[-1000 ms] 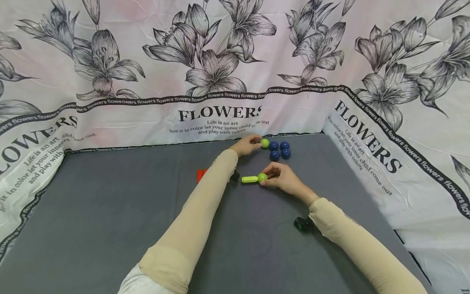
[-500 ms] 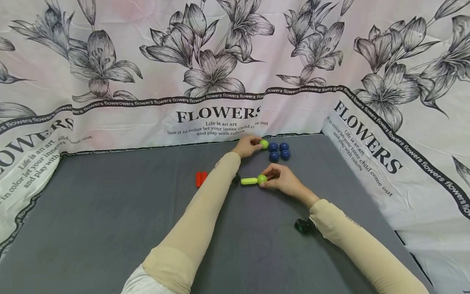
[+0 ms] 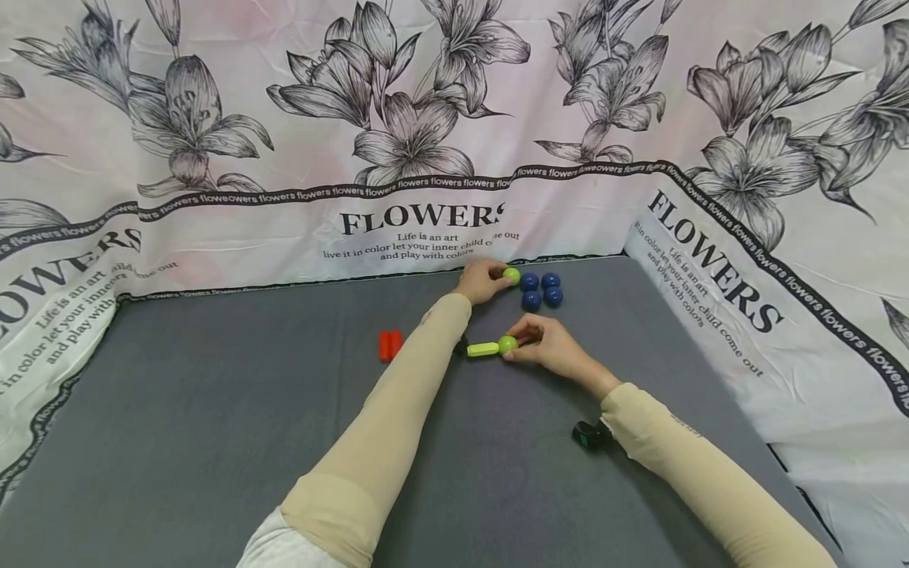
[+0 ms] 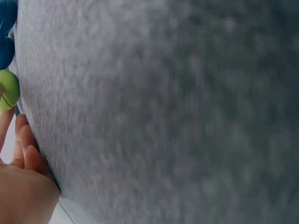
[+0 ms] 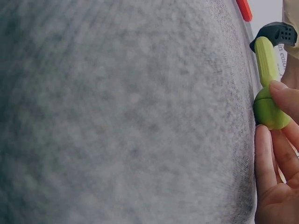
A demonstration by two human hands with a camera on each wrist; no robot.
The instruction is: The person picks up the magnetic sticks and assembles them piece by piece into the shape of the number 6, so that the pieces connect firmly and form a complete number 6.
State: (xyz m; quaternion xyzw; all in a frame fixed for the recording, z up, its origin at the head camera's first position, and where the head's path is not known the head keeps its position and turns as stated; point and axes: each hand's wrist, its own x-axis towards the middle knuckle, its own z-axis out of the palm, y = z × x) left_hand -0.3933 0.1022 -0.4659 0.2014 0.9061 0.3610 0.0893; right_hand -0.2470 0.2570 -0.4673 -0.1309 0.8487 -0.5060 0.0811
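Note:
At the back of the table my left hand pinches a lime-green ball between thumb and fingers; in the left wrist view that ball sits at the left edge beside blue balls. Nearer the front, a second green ball is pinched by my right hand. A yellow-green stick lies in line with this ball, its end against it. From the right wrist, the stick and ball appear end to end; whether they are joined I cannot tell.
Several dark blue balls stand grouped just right of the left hand's ball. Two red sticks lie side by side, partly behind the left sleeve. A black wrist camera hangs under the right wrist. Flower-printed cloth borders the grey tabletop.
The left forearm has shifted slightly right, uncovering more of the red sticks. Both hands keep their hold on the green balls, which stay almost where they were.

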